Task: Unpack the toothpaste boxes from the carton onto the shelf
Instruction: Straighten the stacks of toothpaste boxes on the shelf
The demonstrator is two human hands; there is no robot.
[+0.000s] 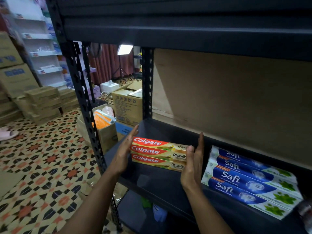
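Three red and gold Colgate toothpaste boxes [157,153] lie side by side on the dark shelf board [162,184]. My left hand [124,151] stands flat with straight fingers against their left ends. Flat against their right ends is my right hand [194,163], with its fingers upright. To the right on the same shelf lies a row of several blue and white Safi toothpaste boxes [249,181]. No carton with toothpaste is clearly in view.
The black metal rack has an upright post [84,105] at left and a shelf [185,31] above. A brown backing board [236,102] closes the rear. Cardboard cartons [125,105] and stacked boxes [43,102] stand on the patterned tile floor [42,157].
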